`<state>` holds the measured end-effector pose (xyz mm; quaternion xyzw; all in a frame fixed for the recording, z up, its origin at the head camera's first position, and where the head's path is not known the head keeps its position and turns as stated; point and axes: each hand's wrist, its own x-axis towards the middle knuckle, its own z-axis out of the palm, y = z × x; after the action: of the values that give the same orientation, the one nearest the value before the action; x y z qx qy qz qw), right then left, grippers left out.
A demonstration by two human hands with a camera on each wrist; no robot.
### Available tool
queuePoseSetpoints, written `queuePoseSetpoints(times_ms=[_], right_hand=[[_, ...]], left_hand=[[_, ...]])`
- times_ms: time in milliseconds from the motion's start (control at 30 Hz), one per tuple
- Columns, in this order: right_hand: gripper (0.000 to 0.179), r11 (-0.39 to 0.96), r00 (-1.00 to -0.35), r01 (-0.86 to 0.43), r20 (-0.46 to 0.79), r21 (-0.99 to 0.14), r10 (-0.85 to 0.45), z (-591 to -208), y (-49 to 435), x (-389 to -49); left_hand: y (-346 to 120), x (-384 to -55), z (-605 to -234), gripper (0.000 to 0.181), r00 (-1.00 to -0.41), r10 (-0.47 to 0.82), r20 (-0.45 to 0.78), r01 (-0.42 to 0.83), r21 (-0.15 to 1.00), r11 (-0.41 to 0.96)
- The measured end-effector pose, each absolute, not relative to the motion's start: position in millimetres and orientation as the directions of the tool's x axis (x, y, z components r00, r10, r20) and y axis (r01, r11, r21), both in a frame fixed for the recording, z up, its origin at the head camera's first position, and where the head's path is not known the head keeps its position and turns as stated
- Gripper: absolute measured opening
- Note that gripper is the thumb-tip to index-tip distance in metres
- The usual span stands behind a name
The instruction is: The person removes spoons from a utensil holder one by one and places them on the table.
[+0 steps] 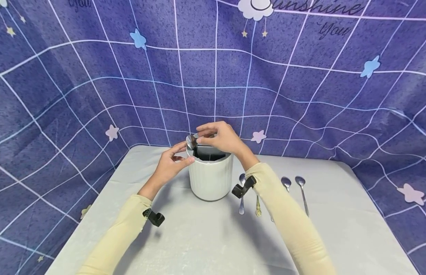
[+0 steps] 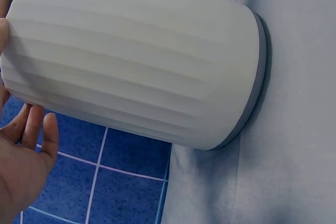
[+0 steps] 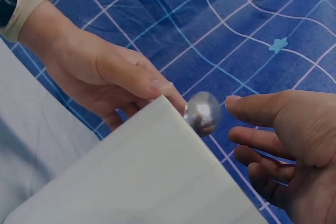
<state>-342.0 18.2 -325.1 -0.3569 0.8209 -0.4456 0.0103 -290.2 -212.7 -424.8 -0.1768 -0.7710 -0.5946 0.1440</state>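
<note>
A white, ribbed utensil holder [image 1: 213, 181] with a dark divided inside stands upright at the table's back. One metal spoon [image 1: 191, 141] sticks up at its left rim, bowl uppermost; its handle is hidden inside. My left hand [image 1: 171, 162] holds the holder's upper left side, thumb at the near rim and fingers reaching round behind. Above the opening is my right hand [image 1: 221, 137], its fingers loosely bent. In the right wrist view a gap shows between the right thumb and fingers [image 3: 254, 103] and the spoon's shiny bowl [image 3: 202, 111].
Right of the holder lie several utensils, among them a spoon [image 1: 301, 181] at the far right and a gold-handled piece [image 1: 258, 208], partly under the right forearm. A pale cloth covers the table [image 1: 192, 236]. Behind hangs a purple-blue grid-patterned curtain [image 1: 199, 68].
</note>
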Motion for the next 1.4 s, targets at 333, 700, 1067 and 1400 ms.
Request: queuePoseSetpoints(times_ms=[333,700,1067,1400], right_hand=[[0.041,0.368,-0.744,-0.586,0.299,-0.722,-0.598,-325,8,-339],[0.040,0.395,-0.739,-0.609,0.310,-0.688,-0.598,-333,3,-343],[0.024,0.384,-0.726,-0.628,0.333,-0.676,-0.602,-333,8,-339],[0.029,0.345,-0.719,-0.627,0.349,-0.699,-0.601,-337,14,-338]], left_hand=[[-210,-288,-419,0.063,-0.901,0.113,0.419,0.434,0.866,0.248],[-201,-269,-397,0.060,-0.899,0.126,0.419,0.438,0.866,0.240],[-201,-268,-397,0.059,-0.905,0.125,0.406,0.425,0.867,0.261],[-203,-268,-397,0.058,-0.901,0.139,0.410,0.433,0.865,0.254]])
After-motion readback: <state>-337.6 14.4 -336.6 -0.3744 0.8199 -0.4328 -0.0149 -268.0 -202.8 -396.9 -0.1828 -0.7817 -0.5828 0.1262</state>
